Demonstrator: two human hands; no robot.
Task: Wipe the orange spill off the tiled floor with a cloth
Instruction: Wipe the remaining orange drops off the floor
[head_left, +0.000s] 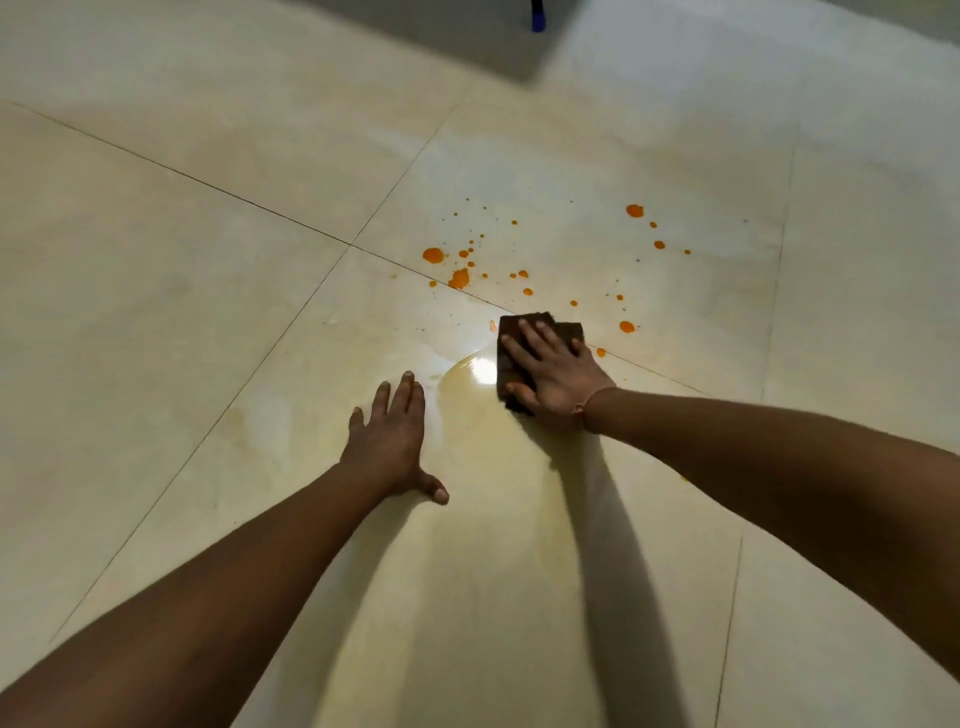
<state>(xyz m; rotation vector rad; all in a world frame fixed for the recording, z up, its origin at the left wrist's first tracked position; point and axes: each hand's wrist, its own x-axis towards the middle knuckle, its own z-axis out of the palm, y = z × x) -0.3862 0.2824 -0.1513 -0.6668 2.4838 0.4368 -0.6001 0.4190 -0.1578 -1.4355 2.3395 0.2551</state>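
two bare forearms reach up from the bottom of the frame over a pale cream tiled floor (182, 312). the left hand (387, 441), lower centre, lies flat on the tile with fingers straight and thumb splayed, gripping nothing; it looks like a brace. just right of it is a glossy, yellowish wet patch (467, 426) with a bright glare spot (484, 370), which reads as a thinned film where orange liquid has been smeared rather than fully lifted.

a little above centre, the right hand (550, 374) presses down on a dark brown folded cloth (524, 323). its fingers are spread and straight across the top, not clenched around it. the cloth lies flat on the floor at the far edge of the wet patch, beside a dark grout line (291, 218). a thin band (589, 402) circles the right wrist.

beyond the cloth, the orange spill (459, 278) shows as many separate drops and specks, the bigger ones up and to the left, and more scattered to the upper right. none of these looks touched. my judgement: the job is partly done, with the far splatter and the wet film left.

the hand hides most of the cloth, so any staining on it can't be seen. at the top edge a blue object (538, 15) is cut off and unidentifiable.
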